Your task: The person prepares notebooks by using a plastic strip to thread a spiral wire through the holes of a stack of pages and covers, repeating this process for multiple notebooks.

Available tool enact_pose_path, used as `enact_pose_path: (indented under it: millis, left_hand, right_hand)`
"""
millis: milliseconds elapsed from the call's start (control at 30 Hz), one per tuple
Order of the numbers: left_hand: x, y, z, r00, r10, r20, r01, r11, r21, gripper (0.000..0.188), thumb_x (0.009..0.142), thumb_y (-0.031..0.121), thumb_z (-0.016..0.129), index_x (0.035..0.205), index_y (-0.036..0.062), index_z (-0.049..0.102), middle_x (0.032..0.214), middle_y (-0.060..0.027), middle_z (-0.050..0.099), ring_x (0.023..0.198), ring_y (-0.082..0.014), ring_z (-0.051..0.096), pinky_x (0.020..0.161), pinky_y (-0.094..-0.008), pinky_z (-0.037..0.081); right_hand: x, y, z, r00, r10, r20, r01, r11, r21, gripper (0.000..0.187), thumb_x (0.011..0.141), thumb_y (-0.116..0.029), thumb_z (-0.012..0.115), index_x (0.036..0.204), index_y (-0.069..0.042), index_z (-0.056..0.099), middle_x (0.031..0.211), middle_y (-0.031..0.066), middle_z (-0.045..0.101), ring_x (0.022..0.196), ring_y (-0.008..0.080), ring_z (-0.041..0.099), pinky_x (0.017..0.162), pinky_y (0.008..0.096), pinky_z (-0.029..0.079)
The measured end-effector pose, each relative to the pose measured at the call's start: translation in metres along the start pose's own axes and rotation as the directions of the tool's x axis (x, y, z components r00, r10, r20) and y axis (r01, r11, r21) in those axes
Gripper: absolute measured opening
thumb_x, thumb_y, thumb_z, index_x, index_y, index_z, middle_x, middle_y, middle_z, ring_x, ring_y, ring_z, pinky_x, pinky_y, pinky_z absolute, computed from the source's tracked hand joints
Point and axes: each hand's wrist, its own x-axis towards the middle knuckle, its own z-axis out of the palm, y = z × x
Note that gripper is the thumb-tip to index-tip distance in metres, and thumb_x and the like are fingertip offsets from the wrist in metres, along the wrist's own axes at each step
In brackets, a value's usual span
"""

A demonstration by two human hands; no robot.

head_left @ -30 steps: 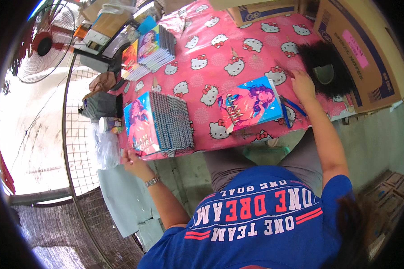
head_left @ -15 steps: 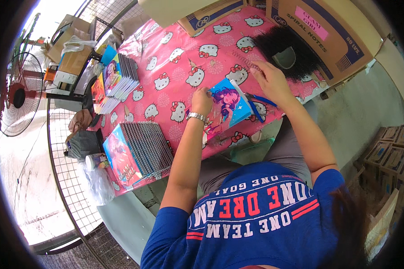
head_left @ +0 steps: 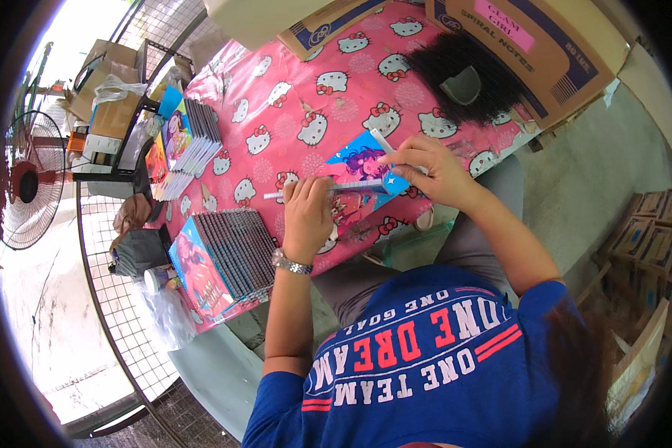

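A notebook (head_left: 360,166) with a blue and pink illustrated cover is between my hands near the table's front edge. My left hand (head_left: 308,216) is closed, its fingers curled over the notebook's left part. A thin pale strip (head_left: 275,196) runs from under those fingers across the notebook; blur hides whether it is a page edge or a coil. My right hand (head_left: 434,173) pinches the notebook's right end, thumb and fingertips together, beside a white edge that sticks up. The blue-handled pliers do not show now.
A pile of black coils (head_left: 467,82) lies at the back right before a cardboard box (head_left: 534,52). Bound notebooks (head_left: 235,250) stand stacked at the front left, and more notebooks (head_left: 194,142) lie behind them. A fan (head_left: 28,183) stands at far left. The pink tablecloth (head_left: 291,82) covers the table.
My right hand has come down from beside the coil pile, where it held a coil, to the notebook. My left hand has moved down and left, and the notebook has been tilted.
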Motion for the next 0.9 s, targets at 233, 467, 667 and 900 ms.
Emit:
enact_pose_path:
  millis: [233,467,667,900]
  left_hand:
    - [-0.001,0.023,0.004,0.997,-0.028,-0.079,0.035,0.994,0.099,0.024,0.081,0.028,0.074,0.096,0.0115,0.065,0.089,-0.0034,0.065,0.085,-0.0235,0.059,0.082,-0.0399,0.038]
    - [-0.009,0.029,0.007,0.995,-0.064,-0.076,0.072,0.991,0.113,0.022,0.080,0.025,0.077,0.093,0.0092,0.068,0.087,-0.0046,0.067,0.087,-0.0233,0.060,0.085,-0.0392,0.038]
    - [-0.010,0.036,0.015,0.991,-0.072,-0.116,0.091,0.983,0.159,0.022,0.082,0.024,0.074,0.096,0.0089,0.067,0.089,-0.0051,0.067,0.091,-0.0246,0.060,0.090,-0.0418,0.038]
    - [0.017,0.053,0.029,0.989,0.081,-0.124,-0.062,0.986,0.155,0.024,0.086,0.019,0.067,0.107,0.0088,0.062,0.100,-0.0076,0.065,0.098,-0.0266,0.060,0.097,-0.0456,0.036]
  right_hand:
    - [-0.001,-0.014,0.003,0.993,-0.117,-0.021,0.116,0.992,-0.046,0.024,0.080,-0.004,0.070,0.103,-0.013,0.072,0.093,0.0072,0.061,0.094,0.0268,0.060,0.086,0.0399,0.046]
    - [-0.017,-0.021,0.009,0.999,-0.032,0.039,0.025,0.985,0.173,0.023,0.081,0.000,0.067,0.103,-0.007,0.069,0.097,0.0089,0.062,0.094,0.0273,0.060,0.082,0.0366,0.048]
    - [-0.028,-0.023,0.017,0.995,0.061,0.073,-0.073,0.982,0.175,0.024,0.086,-0.002,0.066,0.110,-0.006,0.067,0.097,0.0090,0.060,0.091,0.0249,0.059,0.080,0.0344,0.048]
    - [-0.017,-0.028,0.011,0.997,0.049,-0.058,-0.046,0.998,0.050,0.029,0.091,-0.011,0.065,0.119,-0.006,0.063,0.104,0.0166,0.058,0.095,0.0334,0.062,0.079,0.0398,0.050]
